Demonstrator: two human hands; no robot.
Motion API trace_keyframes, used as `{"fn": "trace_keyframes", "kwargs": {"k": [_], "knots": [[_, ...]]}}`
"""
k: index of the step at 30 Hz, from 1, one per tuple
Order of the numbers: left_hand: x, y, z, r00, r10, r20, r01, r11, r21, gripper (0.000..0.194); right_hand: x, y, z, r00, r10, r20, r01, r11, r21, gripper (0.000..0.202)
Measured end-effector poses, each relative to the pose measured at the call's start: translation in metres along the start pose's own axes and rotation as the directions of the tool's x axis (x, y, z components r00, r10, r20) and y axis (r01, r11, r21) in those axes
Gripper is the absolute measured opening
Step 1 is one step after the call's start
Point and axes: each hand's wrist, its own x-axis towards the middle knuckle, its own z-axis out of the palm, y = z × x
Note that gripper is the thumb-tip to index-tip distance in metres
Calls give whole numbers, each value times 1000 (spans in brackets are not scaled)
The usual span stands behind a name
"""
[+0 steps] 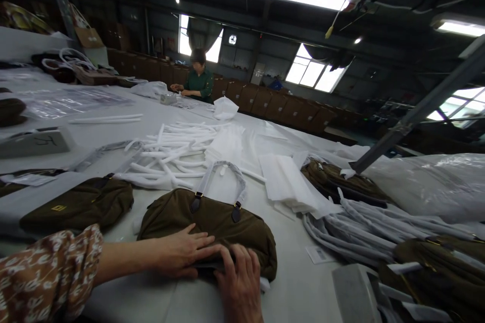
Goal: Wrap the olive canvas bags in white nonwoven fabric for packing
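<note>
An olive-green handbag [170, 217] lies on the white table in front of me, its plastic-wrapped handle [238, 181] standing up behind it, fixed by dark leather tabs. My left hand [182, 252] rests flat on the bag's near side, fingers stretched to the right. Beside it, almost touching, my right hand [239, 275] has its fingers bent together over the lower near side, with the thumb by a dark edge. What lies beneath the fingers is partly hidden. White padding pokes out under the bag at the lower right.
Another olive bag [87, 202] lies to the left. White foam tubes [170, 154] and stacked white sheets [288, 181] spread behind. On the right are wrapped straps [352, 227], more bags [443, 272] and a grey box [356, 292]. A slanted metal post [401, 126] rises there. A co-worker [200, 78] sits across.
</note>
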Motion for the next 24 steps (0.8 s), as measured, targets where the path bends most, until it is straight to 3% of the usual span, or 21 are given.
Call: {"fn": "trace_keyframes", "kwargs": {"k": [5,12,16,20,22,24], "knots": [[2,4,5,1000,-25,3,25,997,80,100,4,28,-5,976,-119,182,127,991,-33,40],[1,0,3,1000,-8,-2,8,999,41,94,10,37,-15,949,-153,275,153,988,22,58],[-2,0,5,1000,3,-19,-2,999,45,87,-2,39,-24,958,-219,188,220,975,14,46],[-3,5,12,999,-8,-47,12,996,89,79,-14,36,-26,983,-179,42,177,983,50,31],[-2,8,12,999,-23,-47,28,995,100,81,-6,36,-30,986,-144,87,129,979,158,35],[-1,11,9,999,-27,-46,32,994,102,83,15,39,-32,983,-40,179,-12,959,282,37]]}}
